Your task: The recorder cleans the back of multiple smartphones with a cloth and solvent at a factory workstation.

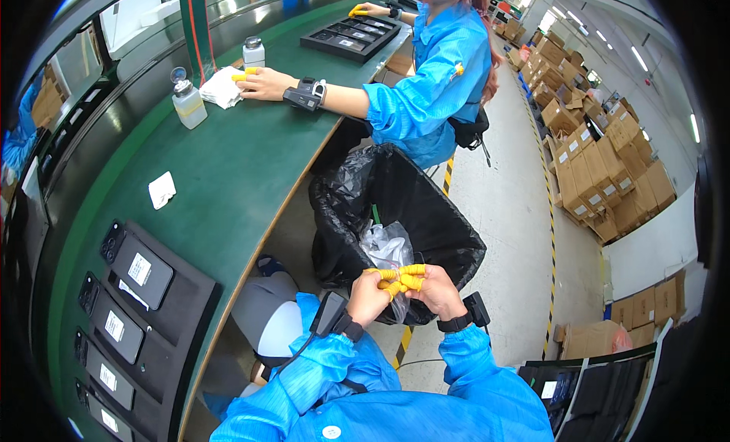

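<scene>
My left hand [367,299] and my right hand [441,293] meet in front of me over a bin lined with a black bag [449,248]. Yellow finger cots cover the fingertips of both, pressed together in a pinch. Whatever lies between them is too small and hidden to make out. Clear crumpled plastic [388,246] shows in the bin just beyond my fingers, and some shows right below them. Whether my fingers touch that plastic, I cannot tell.
On the green bench [220,164] at left lies a black tray [194,290] with several phones. A white wipe [161,190] and a bottle [188,104] sit farther off. A co-worker in blue [449,77] reaches over the bench toward stacked wipes [221,88]. Cardboard boxes [601,168] stand right.
</scene>
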Tool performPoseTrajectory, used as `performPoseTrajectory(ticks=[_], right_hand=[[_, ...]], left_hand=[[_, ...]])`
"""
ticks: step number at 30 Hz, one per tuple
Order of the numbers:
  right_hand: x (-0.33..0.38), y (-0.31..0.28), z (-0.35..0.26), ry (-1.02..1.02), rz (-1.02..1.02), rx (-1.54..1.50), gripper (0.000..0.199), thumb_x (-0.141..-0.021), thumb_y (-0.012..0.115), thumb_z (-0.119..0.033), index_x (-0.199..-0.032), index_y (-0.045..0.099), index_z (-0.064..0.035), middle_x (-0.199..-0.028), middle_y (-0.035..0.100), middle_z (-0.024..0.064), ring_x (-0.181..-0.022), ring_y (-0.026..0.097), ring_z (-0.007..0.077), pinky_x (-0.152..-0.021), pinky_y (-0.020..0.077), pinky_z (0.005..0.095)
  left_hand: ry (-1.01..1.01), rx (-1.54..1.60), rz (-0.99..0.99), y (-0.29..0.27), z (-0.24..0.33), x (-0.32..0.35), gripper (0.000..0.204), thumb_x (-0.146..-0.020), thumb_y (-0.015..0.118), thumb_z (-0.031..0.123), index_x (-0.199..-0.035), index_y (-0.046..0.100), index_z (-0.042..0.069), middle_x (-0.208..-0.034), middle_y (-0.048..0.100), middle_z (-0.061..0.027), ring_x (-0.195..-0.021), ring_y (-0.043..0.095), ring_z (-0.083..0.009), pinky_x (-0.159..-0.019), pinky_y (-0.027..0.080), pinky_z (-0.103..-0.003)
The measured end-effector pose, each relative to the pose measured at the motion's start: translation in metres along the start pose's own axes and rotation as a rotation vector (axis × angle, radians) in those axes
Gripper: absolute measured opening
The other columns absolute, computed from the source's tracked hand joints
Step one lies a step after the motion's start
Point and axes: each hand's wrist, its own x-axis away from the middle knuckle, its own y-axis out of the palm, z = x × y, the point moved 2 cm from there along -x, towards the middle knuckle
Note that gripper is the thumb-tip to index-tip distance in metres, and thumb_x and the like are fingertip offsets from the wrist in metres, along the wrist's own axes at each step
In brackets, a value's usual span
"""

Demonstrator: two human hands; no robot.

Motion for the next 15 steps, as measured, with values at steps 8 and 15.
performPoseTrajectory(ticks=[8,15], right_hand=[[0.003,0.015,-0.007,-0.047,-0.038,0.041,0.020,-0.087,0.062,-0.001,-0.107,0.062,0.0043,-0.092,0.067,0.0100,-0.073,0.065,0.0162,-0.061,0.0519,0.0238],[0.006,0.008,-0.019,-0.218,0.173,0.396,0.024,-0.078,0.060,0.001,-0.102,0.063,0.0020,-0.084,0.067,0.0101,-0.068,0.064,0.0178,-0.059,0.0496,0.0268]], left_hand=[[-0.145,0.294,0.037,-0.011,-0.008,-0.003,0.022,-0.084,0.067,0.008,-0.102,0.068,-0.005,-0.086,0.068,-0.0080,-0.070,0.064,-0.0113,-0.059,0.051,-0.025],[0.054,-0.236,0.224,-0.013,-0.018,-0.008,0.015,-0.078,0.069,0.011,-0.090,0.071,0.002,-0.077,0.070,-0.0126,-0.066,0.067,-0.0209,-0.060,0.053,-0.032]])
